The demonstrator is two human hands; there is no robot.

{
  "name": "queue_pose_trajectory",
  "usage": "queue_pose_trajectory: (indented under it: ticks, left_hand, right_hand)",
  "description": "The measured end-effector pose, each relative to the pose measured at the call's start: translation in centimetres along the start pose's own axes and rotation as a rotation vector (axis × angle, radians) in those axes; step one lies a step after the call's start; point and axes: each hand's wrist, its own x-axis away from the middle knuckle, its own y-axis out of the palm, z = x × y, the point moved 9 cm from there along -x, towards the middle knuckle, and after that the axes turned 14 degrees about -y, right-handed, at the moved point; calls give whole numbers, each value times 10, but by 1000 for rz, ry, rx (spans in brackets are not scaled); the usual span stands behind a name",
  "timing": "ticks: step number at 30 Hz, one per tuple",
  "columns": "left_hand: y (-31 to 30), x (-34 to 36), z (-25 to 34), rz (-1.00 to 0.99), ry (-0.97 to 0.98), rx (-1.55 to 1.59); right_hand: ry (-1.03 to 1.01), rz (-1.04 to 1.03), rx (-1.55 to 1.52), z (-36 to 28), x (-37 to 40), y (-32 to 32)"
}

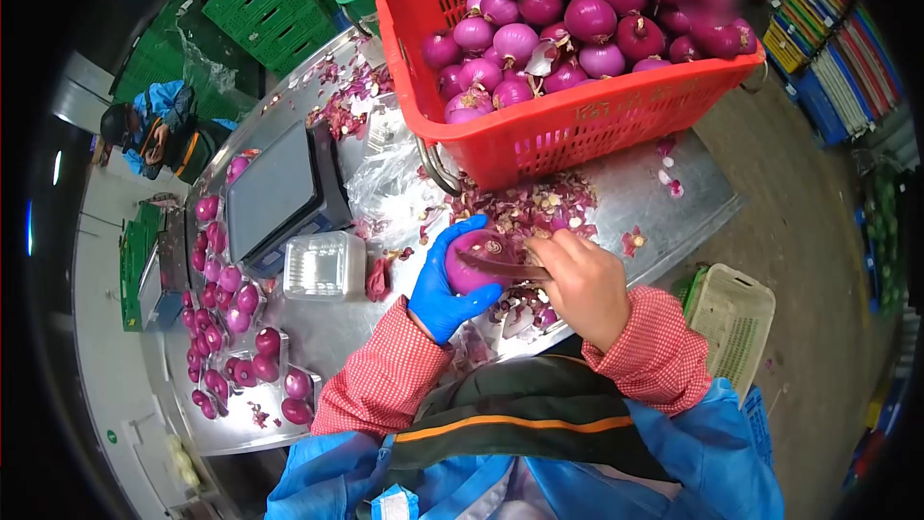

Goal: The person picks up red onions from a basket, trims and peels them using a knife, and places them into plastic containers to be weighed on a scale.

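My left hand [445, 291], in a blue glove, is wrapped round a red onion [470, 274] above the metal table. My bare right hand [580, 287] grips a knife [510, 270], whose dark blade lies against the onion's face. Loose onion skins [529, 207] are scattered just beyond and below my hands. An empty clear plastic tray [324, 266] stands to the left of my left hand.
A red crate [577, 130] heaped with onions stands on the metal table [664, 221]. A scale [274, 197] and packed onions [231, 313] are at left. Another person [159, 130] is at the upper left. A pale crate [736, 318] stands at right.
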Motion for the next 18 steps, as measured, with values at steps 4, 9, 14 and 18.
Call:
queue_pose_trajectory:
  ticks: [4,9,14,18]
  left_hand:
    - [12,12,17,-5,-27,-35]
    - [11,15,5,-46,-94,-13]
    - [10,16,-2,-94,-84,-2]
    - [9,17,-2,-89,-103,26]
  right_hand:
    - [-117,5,152,-15,-12,1]
    - [-136,-13,190,-15,-10,9]
    - [-124,-7,190,-1,-1,16]
    - [-75,-21,204,15,12,18]
